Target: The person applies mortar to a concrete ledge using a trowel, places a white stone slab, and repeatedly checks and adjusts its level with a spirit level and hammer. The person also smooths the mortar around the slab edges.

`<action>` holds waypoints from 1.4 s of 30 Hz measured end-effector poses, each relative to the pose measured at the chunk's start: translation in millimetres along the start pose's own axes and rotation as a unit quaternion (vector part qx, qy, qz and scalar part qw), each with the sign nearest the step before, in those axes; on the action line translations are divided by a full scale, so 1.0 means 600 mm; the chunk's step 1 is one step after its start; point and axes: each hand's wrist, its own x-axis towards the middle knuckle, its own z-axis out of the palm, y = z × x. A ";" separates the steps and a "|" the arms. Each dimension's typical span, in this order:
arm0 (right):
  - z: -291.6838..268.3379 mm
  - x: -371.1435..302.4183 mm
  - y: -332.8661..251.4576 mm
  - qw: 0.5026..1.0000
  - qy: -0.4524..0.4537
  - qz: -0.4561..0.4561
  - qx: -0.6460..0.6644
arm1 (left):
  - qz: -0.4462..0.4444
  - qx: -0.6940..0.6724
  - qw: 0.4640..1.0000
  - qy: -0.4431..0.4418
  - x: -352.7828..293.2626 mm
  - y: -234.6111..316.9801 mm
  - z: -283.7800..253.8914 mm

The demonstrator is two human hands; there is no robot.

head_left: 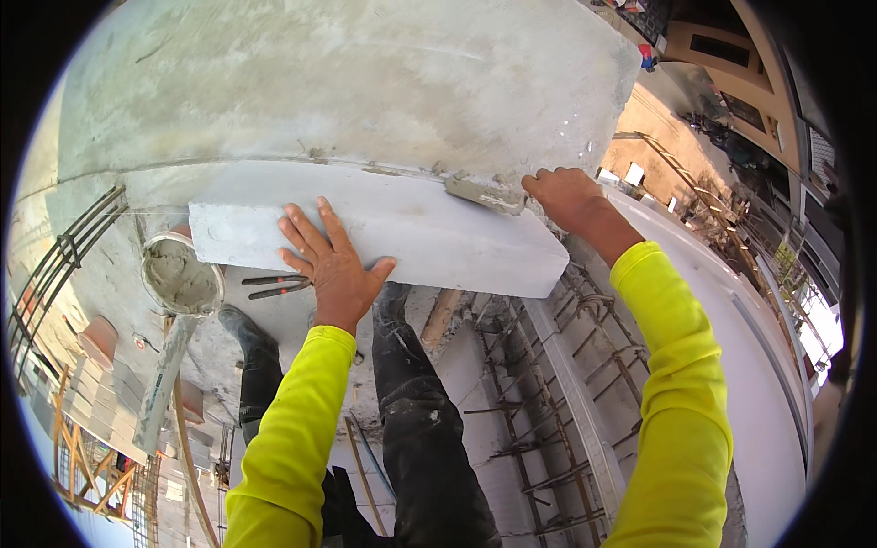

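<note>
A long white block (411, 228) lies along the base of a grey concrete surface (365, 82). My left hand (333, 265) rests flat on the block's top, fingers spread and holding nothing. My right hand (566, 196) is closed around the handle of a trowel, hidden inside the fist. The mortar-smeared trowel blade (484, 194) lies along the block's far edge, at its right part. Crumbs of mortar (438, 168) sit along the seam between block and concrete surface. Pliers (276, 286) with dark handles lie just below the block, near my left wrist.
Left of the block stands a bucket of grey mortar (183, 274). Rebar bundles (64, 260) are at the far left. On the right, below the block, are a rebar cage (521, 402) and a long metal bar (575, 402). At the upper right the ground drops to a lower level.
</note>
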 end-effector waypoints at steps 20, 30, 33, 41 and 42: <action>0.160 -0.034 0.142 0.976 -0.102 0.186 0.050 | 0.033 -0.009 0.999 0.043 -0.003 -0.011 0.012; 0.170 -0.009 0.127 0.979 -0.099 0.166 0.070 | 0.037 0.008 0.999 0.038 -0.003 -0.011 0.011; 0.163 0.025 0.110 0.986 -0.063 0.130 0.084 | 0.041 0.008 0.998 0.040 -0.003 -0.013 0.012; 0.082 0.104 0.049 0.994 -0.058 0.040 0.081 | 0.037 0.006 0.999 0.038 -0.003 -0.013 0.013; 0.071 0.107 0.045 0.995 -0.056 0.023 0.081 | 0.034 0.004 0.999 0.036 -0.003 -0.012 0.012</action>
